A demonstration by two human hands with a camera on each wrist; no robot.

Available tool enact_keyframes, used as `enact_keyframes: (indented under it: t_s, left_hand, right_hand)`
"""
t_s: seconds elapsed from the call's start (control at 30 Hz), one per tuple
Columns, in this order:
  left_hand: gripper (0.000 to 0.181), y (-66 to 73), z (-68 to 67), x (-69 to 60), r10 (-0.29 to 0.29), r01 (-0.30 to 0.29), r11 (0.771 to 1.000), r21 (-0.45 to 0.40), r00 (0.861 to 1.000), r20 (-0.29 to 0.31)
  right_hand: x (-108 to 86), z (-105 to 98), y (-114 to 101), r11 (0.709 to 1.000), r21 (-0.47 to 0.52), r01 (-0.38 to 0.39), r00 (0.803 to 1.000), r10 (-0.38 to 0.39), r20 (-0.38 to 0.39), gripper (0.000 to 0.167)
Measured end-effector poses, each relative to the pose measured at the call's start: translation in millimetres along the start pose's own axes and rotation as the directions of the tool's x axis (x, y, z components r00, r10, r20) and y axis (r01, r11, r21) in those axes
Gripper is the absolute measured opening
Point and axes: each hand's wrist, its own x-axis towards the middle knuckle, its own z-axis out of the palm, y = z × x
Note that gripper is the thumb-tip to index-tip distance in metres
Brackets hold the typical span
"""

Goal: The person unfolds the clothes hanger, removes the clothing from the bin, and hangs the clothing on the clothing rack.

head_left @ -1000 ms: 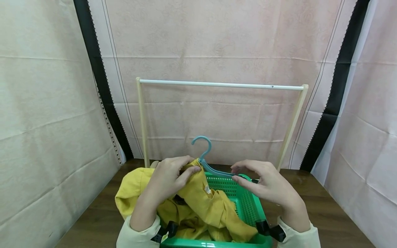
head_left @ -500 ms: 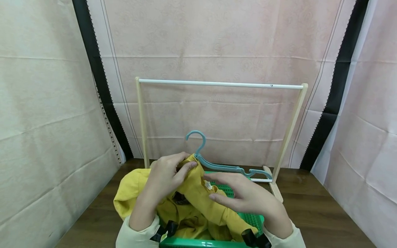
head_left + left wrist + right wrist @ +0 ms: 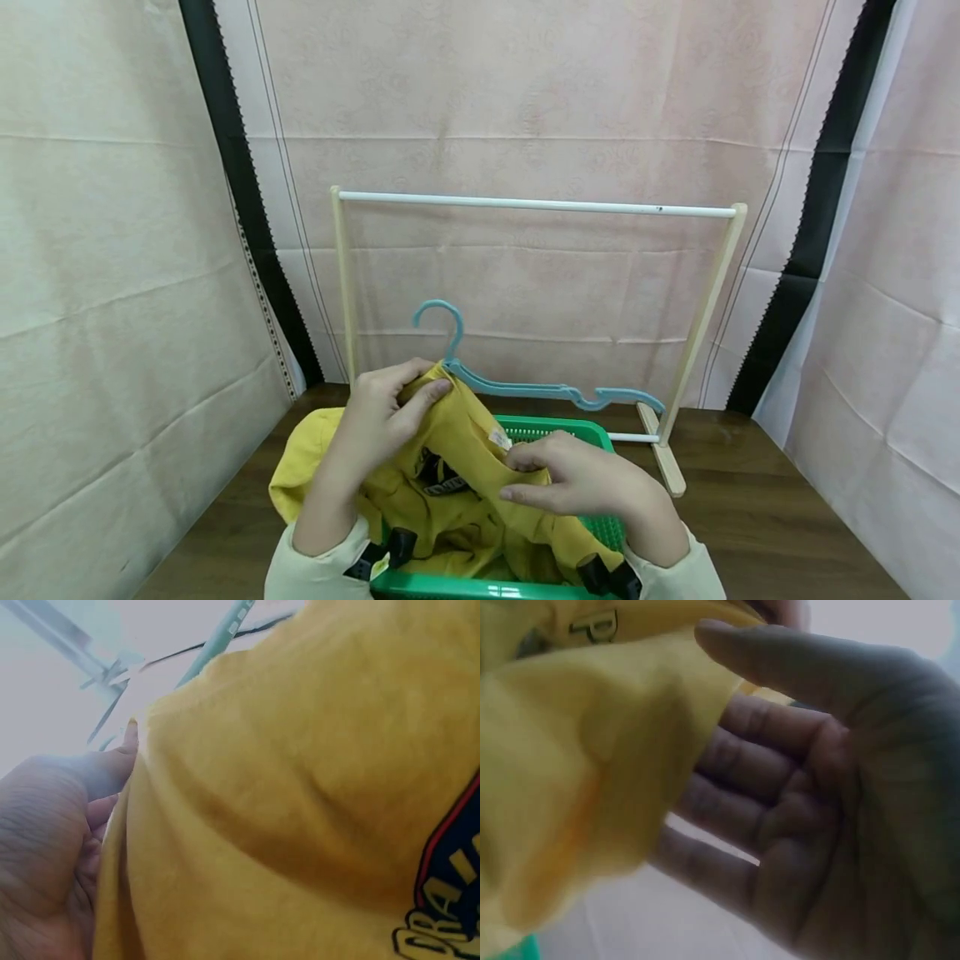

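A yellow shirt with a dark printed badge lies bunched over a green basket. My left hand pinches the shirt's upper edge between thumb and fingers, close to the neck of a blue clothes hanger. The hanger's hook and right arm show; its left arm is hidden, apparently by the cloth. At the shirt's neckline, beside a white label, is my right hand. In the right wrist view its fingers reach behind the cloth, while the thumb stays in front, spread from them.
Behind the basket stands a clothes rack with a white top rail and cream posts. Its right foot rests on the brown wooden table. Pale fabric walls enclose the back and sides.
My right hand has left the hanger's right arm and come left and down to the shirt's neckline. My left hand has shifted left and slightly up, carrying shirt and hanger along.
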Motion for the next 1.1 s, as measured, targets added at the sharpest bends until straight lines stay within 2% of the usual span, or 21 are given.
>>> enact_keyframes:
  t_s: [0.1, 0.23, 0.33, 0.43, 0.53, 0.7, 0.9, 1.1]
  left_hand:
    - [0.009, -6.0, -9.0, -1.3, -0.024, 0.024, 1.000, 0.002, 0.999, -0.035]
    - [0.009, -12.6, -19.6, -3.8, -0.054, 0.054, 0.998, 0.012, 0.997, -0.062]
    - [0.008, -16.2, -24.8, -5.5, -0.078, 0.079, 0.997, 0.011, 0.994, -0.074]
    - [0.008, -18.8, -28.2, -6.6, -0.092, 0.094, 0.996, 0.013, 0.992, -0.086]
    - [0.008, -20.4, -31.5, -7.7, -0.100, 0.104, 0.994, 0.028, 0.990, -0.101]
    - [0.008, -20.8, -35.6, -9.3, -0.086, 0.092, 0.994, 0.061, 0.991, -0.099]
    - [0.009, -19.9, -36.1, -9.4, -0.091, 0.095, 0.994, 0.053, 0.993, -0.079]
    - [0.008, -20.4, -35.4, -10.3, -0.068, 0.072, 0.995, 0.075, 0.996, -0.061]
  right_hand:
    - [-4.6, -5, 2, 1.000, 0.002, -0.015, 1.000, 0.015, -0.023, 0.015]
    - [-15.4, -15, 4, 0.997, 0.029, -0.073, 0.995, 0.074, -0.062, 0.014]
    - [-25.4, -24, 6, 0.996, 0.030, -0.082, 0.988, 0.085, -0.127, 0.012]
    - [-36.1, -33, 9, 0.998, -0.018, -0.063, 0.974, 0.058, -0.220, 0.009]
    - [-46.6, -41, 13, 0.998, -0.049, -0.026, 0.953, 0.011, -0.303, 0.010]
    - [-62.8, -52, 19, 0.997, -0.076, 0.027, 0.906, -0.056, -0.420, 0.026]
    - [-72.6, -60, 22, 0.986, -0.114, 0.123, 0.863, -0.163, -0.478, 0.038]
    - [-72.8, -60, 26, 0.977, -0.150, 0.152, 0.824, -0.209, -0.527, 0.039]
